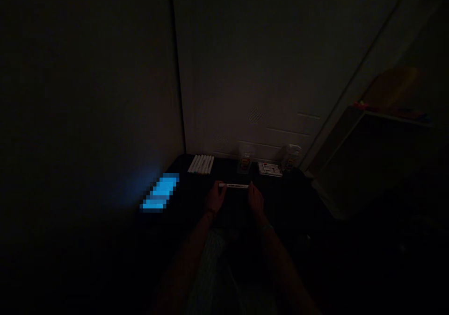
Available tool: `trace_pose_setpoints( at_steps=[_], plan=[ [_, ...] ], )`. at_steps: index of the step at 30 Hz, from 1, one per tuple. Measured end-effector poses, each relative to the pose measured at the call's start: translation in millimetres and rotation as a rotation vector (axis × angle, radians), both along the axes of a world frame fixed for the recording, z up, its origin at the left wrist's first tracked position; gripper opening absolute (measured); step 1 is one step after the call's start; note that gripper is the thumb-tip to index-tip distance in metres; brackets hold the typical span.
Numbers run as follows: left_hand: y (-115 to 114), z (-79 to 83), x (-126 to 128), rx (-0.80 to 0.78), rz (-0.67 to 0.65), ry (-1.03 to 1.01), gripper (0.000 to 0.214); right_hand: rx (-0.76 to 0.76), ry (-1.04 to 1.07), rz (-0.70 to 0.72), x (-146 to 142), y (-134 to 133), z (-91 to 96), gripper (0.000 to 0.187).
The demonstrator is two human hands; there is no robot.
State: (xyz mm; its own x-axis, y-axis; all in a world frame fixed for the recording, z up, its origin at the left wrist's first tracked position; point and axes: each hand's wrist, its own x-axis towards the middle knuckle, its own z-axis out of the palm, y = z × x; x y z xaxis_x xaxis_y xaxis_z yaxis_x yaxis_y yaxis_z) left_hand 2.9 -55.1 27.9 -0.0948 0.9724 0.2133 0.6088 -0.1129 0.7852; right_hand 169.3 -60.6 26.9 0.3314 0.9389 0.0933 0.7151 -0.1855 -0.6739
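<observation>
A slim white marker (236,186) with dark print along its side is held level between my two hands. My left hand (215,198) is closed round its left end, and the fingers of my right hand (256,198) grip its right end. Beyond my left hand, several white markers (201,164) lie side by side in a row on the dark table (235,212). Past my right hand is a second group of white printed markers (270,169). Dim light hides the finer details of fingers and print.
Two clear plastic packages, one with a label (244,161) and another (292,156), stand at the table's back by the pale wall (252,62). A glowing blue pixelated screen (160,192) lies at the left. Right of the table is a cabinet-like piece (379,161) with an orange-brown object (394,86) on top.
</observation>
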Motion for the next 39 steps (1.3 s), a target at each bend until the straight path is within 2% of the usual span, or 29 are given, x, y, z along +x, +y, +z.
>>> trace_pose_setpoints(
  at_steps=[5, 16, 25, 29, 34, 39],
  plan=[
    [-1.3, 1.5, 0.6, -0.006, -0.005, -0.003, 0.032, -0.004, -0.012, 0.006, -0.7, -1.4, 2.5, 0.062],
    [3.8, -7.0, -0.9, 0.044, 0.003, 0.018, 0.029, 0.001, -0.013, -0.009, -0.2, -0.5, 0.4, 0.062],
    [-0.6, -0.1, -0.4, 0.031, -0.019, -0.011, 0.033, -0.009, -0.039, 0.002, -0.9, -2.1, 3.7, 0.062],
    [1.0, -2.2, -0.8, 0.037, -0.003, -0.022, 0.03, -0.035, -0.032, 0.007, -1.5, -3.0, 6.1, 0.062],
    [4.6, -6.2, -1.0, 0.054, 0.003, -0.035, 0.028, 0.007, -0.034, -0.002, -1.5, -3.5, 4.3, 0.062],
    [1.9, -2.3, -0.5, 0.027, 0.012, -0.037, 0.028, -0.015, -0.035, 0.0, -1.1, -2.1, 2.4, 0.065]
  ],
)
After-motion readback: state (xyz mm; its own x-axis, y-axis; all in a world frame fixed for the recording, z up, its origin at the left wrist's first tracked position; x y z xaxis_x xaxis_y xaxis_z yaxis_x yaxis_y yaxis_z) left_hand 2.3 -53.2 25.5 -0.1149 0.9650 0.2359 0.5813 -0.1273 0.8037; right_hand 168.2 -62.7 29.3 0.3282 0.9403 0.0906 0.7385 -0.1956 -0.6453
